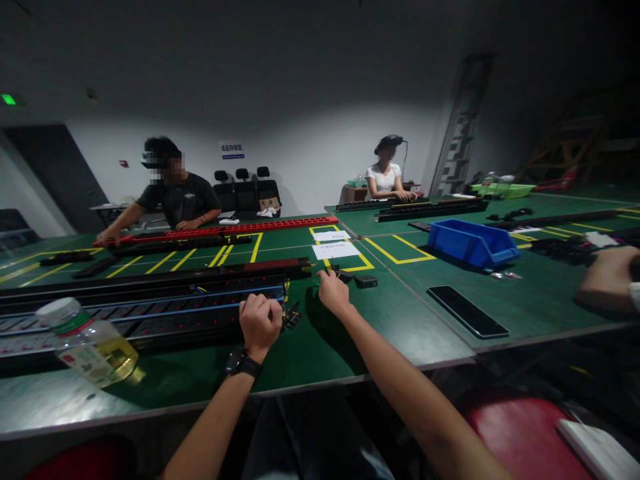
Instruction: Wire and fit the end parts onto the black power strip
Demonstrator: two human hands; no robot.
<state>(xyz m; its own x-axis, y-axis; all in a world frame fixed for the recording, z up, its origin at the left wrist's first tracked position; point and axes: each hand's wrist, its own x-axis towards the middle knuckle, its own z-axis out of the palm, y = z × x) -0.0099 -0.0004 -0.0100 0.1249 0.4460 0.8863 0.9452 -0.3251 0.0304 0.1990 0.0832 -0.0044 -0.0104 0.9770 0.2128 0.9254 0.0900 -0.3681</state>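
Note:
My left hand (261, 321), with a black watch on the wrist, is curled at the right end of the long black rack (185, 319). Its fingers are bent in, and what they hold is too small to make out. A small black connector piece (293, 316) sits just right of it. My right hand (333, 291) is closed with fingertips together near the end of a long dark bar (270, 267); a thin wire seems to show at the fingertips. Small black blocks (367, 282) lie just beyond it on the green table.
A bottle (90, 343) stands at the left. Rightward are a blue bin (473, 243), a phone (467, 311) and another person's hand (607, 277). Papers (335, 250) lie ahead. Two people work across the table, one touching a red rail (225, 230).

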